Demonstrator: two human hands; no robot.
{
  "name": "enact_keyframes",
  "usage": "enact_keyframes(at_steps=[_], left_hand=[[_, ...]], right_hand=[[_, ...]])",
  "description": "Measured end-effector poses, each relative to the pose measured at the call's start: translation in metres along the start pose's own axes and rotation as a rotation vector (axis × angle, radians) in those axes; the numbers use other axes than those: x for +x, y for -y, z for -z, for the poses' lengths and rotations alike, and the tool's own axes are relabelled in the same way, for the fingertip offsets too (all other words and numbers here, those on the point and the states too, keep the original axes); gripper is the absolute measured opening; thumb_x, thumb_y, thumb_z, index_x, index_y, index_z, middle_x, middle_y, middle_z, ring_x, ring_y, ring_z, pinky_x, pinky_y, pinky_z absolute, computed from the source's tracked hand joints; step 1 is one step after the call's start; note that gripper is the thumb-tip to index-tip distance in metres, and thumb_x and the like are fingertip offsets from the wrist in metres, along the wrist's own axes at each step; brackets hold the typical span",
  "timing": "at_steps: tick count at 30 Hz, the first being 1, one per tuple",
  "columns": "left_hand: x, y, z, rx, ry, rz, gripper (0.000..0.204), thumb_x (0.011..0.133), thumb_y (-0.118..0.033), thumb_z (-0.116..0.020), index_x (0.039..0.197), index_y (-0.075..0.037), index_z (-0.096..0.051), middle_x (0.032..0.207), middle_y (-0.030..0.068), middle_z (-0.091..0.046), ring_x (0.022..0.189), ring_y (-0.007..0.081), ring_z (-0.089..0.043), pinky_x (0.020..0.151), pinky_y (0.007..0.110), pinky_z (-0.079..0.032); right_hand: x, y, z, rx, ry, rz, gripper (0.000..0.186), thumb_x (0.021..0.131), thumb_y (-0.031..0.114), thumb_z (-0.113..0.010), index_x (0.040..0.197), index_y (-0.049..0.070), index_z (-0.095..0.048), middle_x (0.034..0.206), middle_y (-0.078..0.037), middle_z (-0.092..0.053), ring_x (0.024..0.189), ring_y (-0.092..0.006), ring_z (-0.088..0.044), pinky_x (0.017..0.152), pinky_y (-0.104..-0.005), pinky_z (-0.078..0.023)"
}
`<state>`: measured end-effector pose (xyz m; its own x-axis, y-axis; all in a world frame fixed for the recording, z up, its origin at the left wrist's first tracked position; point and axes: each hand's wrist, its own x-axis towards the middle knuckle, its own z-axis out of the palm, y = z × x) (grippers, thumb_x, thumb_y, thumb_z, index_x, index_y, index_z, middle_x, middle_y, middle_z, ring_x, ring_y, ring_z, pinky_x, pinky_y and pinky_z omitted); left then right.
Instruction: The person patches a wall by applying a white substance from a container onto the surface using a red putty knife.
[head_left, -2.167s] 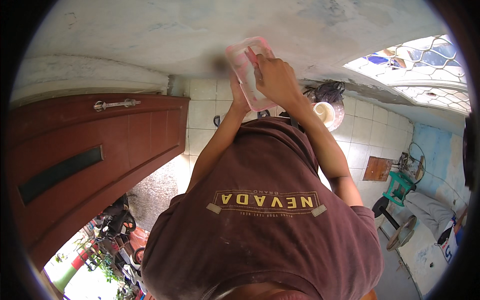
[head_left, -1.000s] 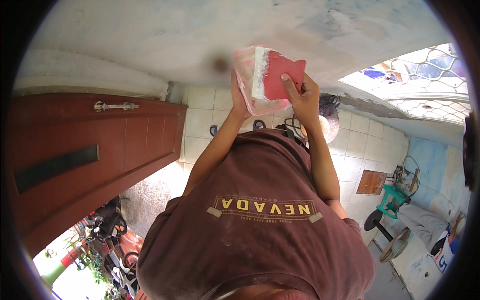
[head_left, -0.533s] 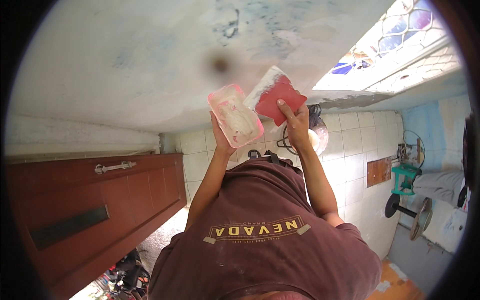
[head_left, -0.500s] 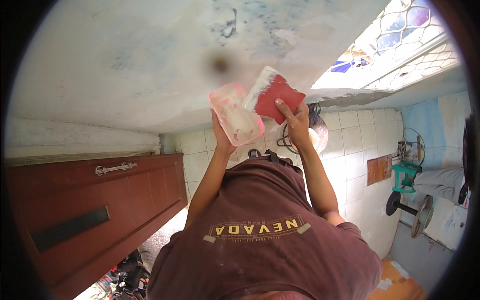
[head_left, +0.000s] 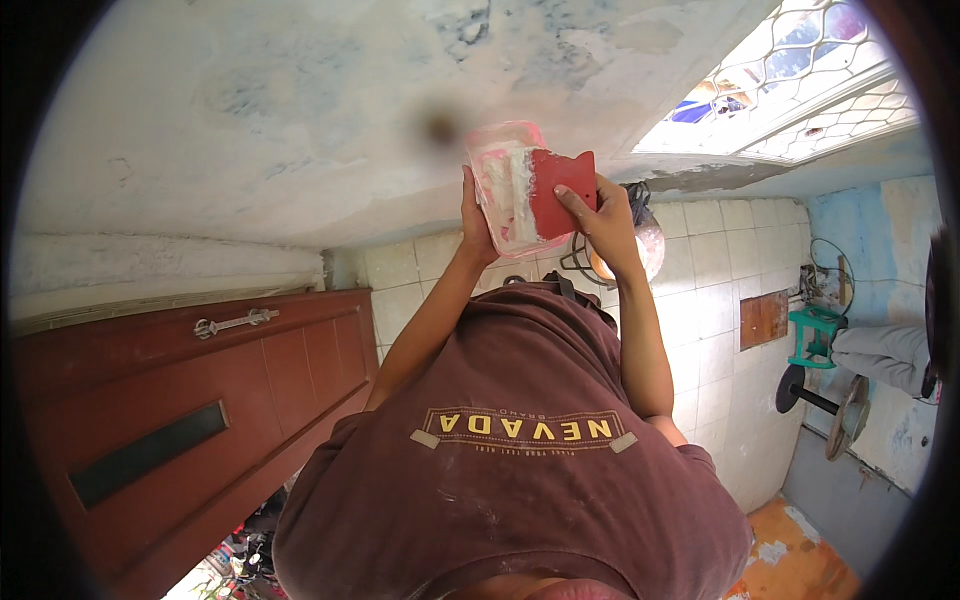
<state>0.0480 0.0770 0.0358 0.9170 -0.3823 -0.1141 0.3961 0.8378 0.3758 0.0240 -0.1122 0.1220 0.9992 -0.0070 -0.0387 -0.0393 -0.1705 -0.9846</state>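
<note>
My left hand (head_left: 479,218) grips a shallow pink plastic tub (head_left: 491,150) by its left side. White paste (head_left: 497,185) coats the inside of the tub. Between the thumb and fingers of my right hand (head_left: 607,218) is a flat red putty scraper (head_left: 560,180), its left edge caked with the same white stuff. That coated edge lies over the tub's opening, against the paste or just above it; which one I cannot tell. The fingers of my right hand are hidden behind the scraper. Both hands are close in front of a patchy whitish wall (head_left: 300,130).
A brown wooden door (head_left: 290,370) with a metal handle is on the left. At upper right is a window with a white grille (head_left: 800,90). White floor tiles (head_left: 700,300) stretch below; a green stool (head_left: 815,335) and a dumbbell (head_left: 820,405) stand at right.
Both hands have shifted up and to the right with the tub. The scraper has turned more upright, and its coated edge has come down over the tub's inside.
</note>
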Motion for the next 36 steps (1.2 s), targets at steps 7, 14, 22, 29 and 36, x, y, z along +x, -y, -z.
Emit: enact_keyframes(at_steps=[7, 14, 22, 29, 36], left_hand=[[0.0, -0.003, 0.002, 0.053, 0.017, -0.016, 0.088, 0.103, -0.076, -0.029, 0.159, -0.009, -0.037, 0.15, 0.0169, -0.055, 0.133, 0.0327, -0.06, 0.111, 0.052, -0.052], [-0.002, -0.006, 0.009, 0.01, -0.023, -0.029, 0.087, 0.103, -0.076, -0.03, 0.159, -0.01, -0.038, 0.15, 0.0159, -0.056, 0.133, 0.0325, -0.061, 0.111, 0.052, -0.052], [-0.012, -0.007, 0.011, -0.031, -0.062, -0.043, 0.086, 0.102, -0.076, -0.033, 0.16, -0.012, -0.037, 0.154, 0.0151, -0.052, 0.139, 0.0357, -0.054, 0.115, 0.058, -0.045], [-0.024, 0.0, 0.018, -0.003, -0.03, -0.113, 0.063, 0.11, -0.058, -0.035, 0.159, -0.017, -0.036, 0.154, 0.0087, -0.048, 0.142, 0.0309, -0.051, 0.114, 0.056, -0.047], [-0.036, 0.011, 0.02, 0.259, -0.024, -0.248, 0.06, 0.11, -0.048, -0.043, 0.16, -0.017, -0.031, 0.154, 0.0093, -0.047, 0.14, 0.0298, -0.052, 0.111, 0.052, -0.051]], right_hand=[[0.013, 0.004, -0.007, -0.264, -0.022, 0.019, 0.037, 0.092, 0.021, -0.077, 0.116, -0.005, -0.068, 0.089, -0.015, -0.077, 0.079, -0.0196, -0.072, 0.073, -0.0358, -0.055], [0.017, -0.011, -0.007, -0.226, 0.021, 0.032, 0.035, 0.092, 0.019, -0.078, 0.117, -0.004, -0.068, 0.096, -0.014, -0.077, 0.086, -0.0181, -0.072, 0.078, -0.0332, -0.056], [0.016, -0.023, 0.004, 0.491, 0.013, -0.114, 0.037, 0.098, 0.017, -0.073, 0.127, -0.004, -0.063, 0.117, -0.01, -0.071, 0.106, -0.0161, -0.067, 0.096, -0.0321, -0.051], [0.03, -0.031, 0.033, 0.29, -0.324, 0.062, 0.038, 0.105, 0.025, -0.066, 0.129, -0.005, -0.062, 0.119, -0.011, -0.07, 0.107, -0.0162, -0.063, 0.096, -0.0319, -0.049], [0.11, 0.013, 0.068, -0.124, -0.917, 0.541, 0.028, 0.105, 0.018, -0.066, 0.123, -0.002, -0.07, 0.107, -0.011, -0.075, 0.092, -0.0162, -0.066, 0.082, -0.0323, -0.054]])
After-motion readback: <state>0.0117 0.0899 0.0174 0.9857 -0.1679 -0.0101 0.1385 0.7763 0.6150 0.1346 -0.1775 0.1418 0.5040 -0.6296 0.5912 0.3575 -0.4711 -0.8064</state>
